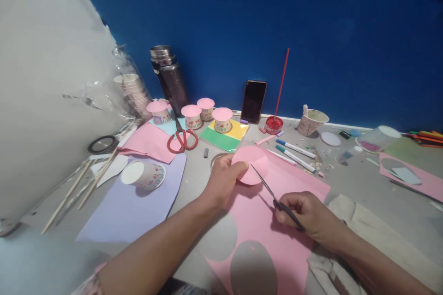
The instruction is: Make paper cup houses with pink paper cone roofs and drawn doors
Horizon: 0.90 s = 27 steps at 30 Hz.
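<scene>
Between thumb and fingers my left hand [226, 177] holds a pink paper circle [254, 159] above the table. My right hand [304, 216] grips black-handled scissors [272, 193], whose tips reach the middle of the circle. Whether the blades are parted is too small to tell. Below both hands lies a pink paper sheet [270, 239] with round holes cut out of it. A printed paper cup [143, 175] lies tipped over on a lilac sheet [128, 216] to the left.
Several small cups topped with pink discs [192, 113] stand at the back, near red-handled scissors [182, 140] and a thermos [169, 78]. A phone [254, 101] leans on the blue wall. Markers [296, 148] lie right of centre; a cloth [374, 235] lies at front right.
</scene>
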{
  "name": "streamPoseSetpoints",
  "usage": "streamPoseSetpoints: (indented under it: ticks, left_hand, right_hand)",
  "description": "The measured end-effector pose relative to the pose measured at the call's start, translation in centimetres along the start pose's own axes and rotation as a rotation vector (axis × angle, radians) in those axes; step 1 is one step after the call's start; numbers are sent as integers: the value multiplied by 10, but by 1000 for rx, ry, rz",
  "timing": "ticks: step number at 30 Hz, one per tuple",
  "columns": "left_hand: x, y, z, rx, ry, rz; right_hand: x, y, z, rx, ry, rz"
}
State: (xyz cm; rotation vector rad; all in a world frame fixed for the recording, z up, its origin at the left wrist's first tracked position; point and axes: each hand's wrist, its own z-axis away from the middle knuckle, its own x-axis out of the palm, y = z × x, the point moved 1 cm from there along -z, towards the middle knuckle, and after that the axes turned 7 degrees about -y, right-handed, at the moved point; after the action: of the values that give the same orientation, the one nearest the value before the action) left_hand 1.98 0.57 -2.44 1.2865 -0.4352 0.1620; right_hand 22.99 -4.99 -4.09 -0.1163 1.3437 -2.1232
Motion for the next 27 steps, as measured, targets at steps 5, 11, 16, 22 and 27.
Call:
streamPoseSetpoints:
  ticks: [5,11,16,22,27]
  left_hand:
    - [3,4,1,-32,-13,27]
    - [4,4,1,-92,-30,54]
    - [4,5,1,-117,-61,86]
    - [4,5,1,-115,-80,124]
    - [4,4,1,-130,-86,142]
  right_hand:
    - [0,3,0,3,-1,8]
    - [0,0,0,14,-17,27]
    - [0,6,-1,2,-17,47]
    - [0,10,-1,12,-20,66]
    - [0,8,-1,3,-19,43]
